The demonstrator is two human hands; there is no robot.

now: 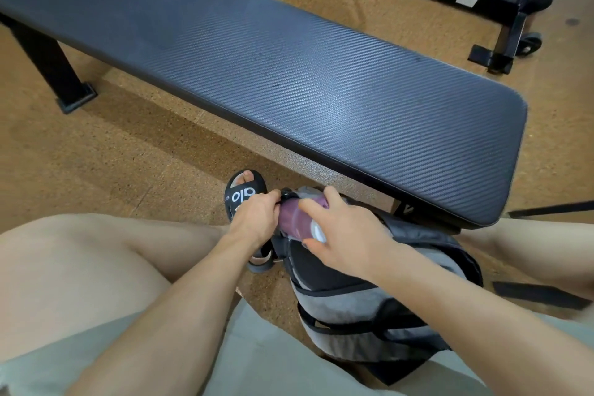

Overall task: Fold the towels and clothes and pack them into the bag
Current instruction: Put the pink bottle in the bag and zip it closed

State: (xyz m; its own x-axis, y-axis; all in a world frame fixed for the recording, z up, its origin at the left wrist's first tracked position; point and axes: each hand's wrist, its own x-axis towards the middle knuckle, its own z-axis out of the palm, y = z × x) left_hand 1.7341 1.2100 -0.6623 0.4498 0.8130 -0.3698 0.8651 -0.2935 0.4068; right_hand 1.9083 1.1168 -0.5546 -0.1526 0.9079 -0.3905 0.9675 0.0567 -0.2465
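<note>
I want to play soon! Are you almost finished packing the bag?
Looks nearly done: the bench has no towels or clothes left on it. Right now the right hand pushes a purple bottle into the grey backpack's side, while the left hand holds the opening. Closing it may remain; the inside is hidden.

grey backpack (360, 309) on floor, purple cloth (294, 217) at mouth

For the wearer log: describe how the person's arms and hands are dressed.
Both forearms are bare, with no sleeves in view. The left hand and the right hand wear no gloves, and no rings, watch or wristband show on the visible sides. Lower down, light grey-green shorts cover the lap, and a black slide sandal with white lettering is on one foot.
</note>
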